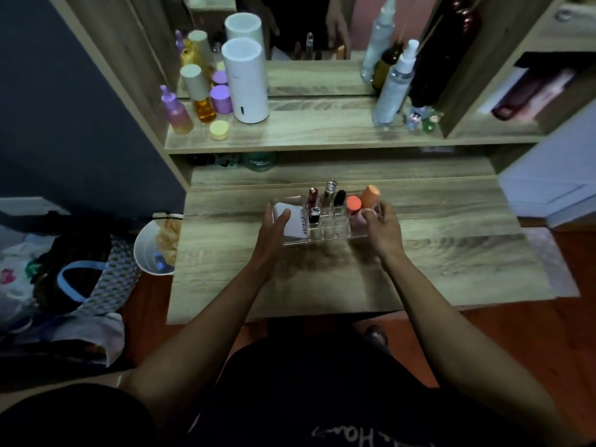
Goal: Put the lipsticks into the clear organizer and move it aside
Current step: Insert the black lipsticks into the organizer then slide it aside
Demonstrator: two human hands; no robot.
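Observation:
The clear organizer [335,230] stands on the wooden table [451,253], a little past its middle. Several lipsticks stand upright in its small cells: a dark red one [312,196], a silver one [329,191], a black one [339,198] and a black-and-silver one [314,215]. A white box [295,224] fills its left end. A coral-capped tube [353,204] and an orange tube [369,194] stand at its right end. My left hand [274,230] grips the organizer's left end and my right hand [382,225] grips its right end.
A raised shelf [322,130] behind the table carries a white cylinder [246,82], purple and amber bottles [200,101] on the left and spray bottles [392,88] on the right. A mirror stands behind. A white bin [151,250] and bags [64,279] lie left of the table.

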